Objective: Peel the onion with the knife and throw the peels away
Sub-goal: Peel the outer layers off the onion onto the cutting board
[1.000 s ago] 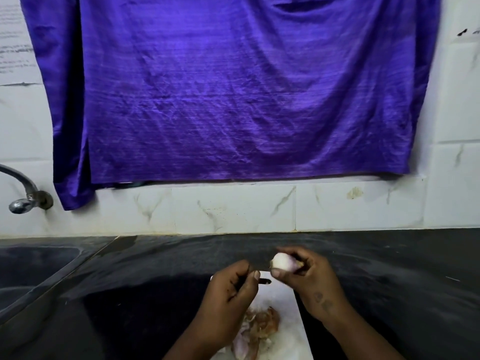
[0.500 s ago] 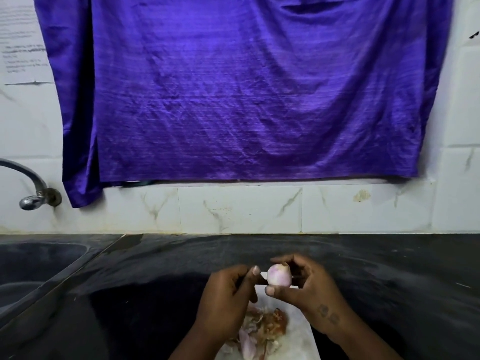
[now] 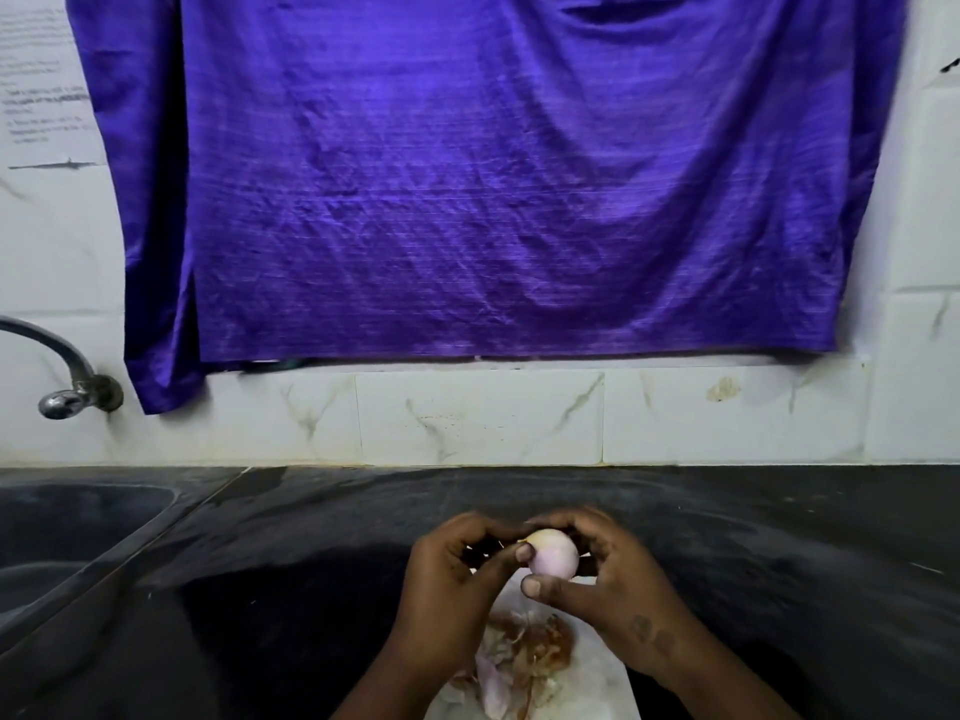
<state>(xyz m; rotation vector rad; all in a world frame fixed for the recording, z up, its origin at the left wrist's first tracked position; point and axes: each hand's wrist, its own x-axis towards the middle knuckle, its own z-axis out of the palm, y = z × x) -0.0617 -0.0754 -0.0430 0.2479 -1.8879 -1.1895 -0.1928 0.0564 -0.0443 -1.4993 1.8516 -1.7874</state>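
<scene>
while right hand (image 3: 618, 584) cups the onion (image 3: 553, 559), left hand (image 3: 457, 579) closes beside it, thumb touching; knife unseen; peels (image 3: 524, 657) lie below both.

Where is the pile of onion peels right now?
The onion peels lie on the white sheet at bottom centre, below the onion, between the wrists.

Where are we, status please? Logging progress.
Right hand grips onion; left hand thumb on it. Onion looks mostly peeled. Peels piled below, not discarded. Knife unseen.
</scene>
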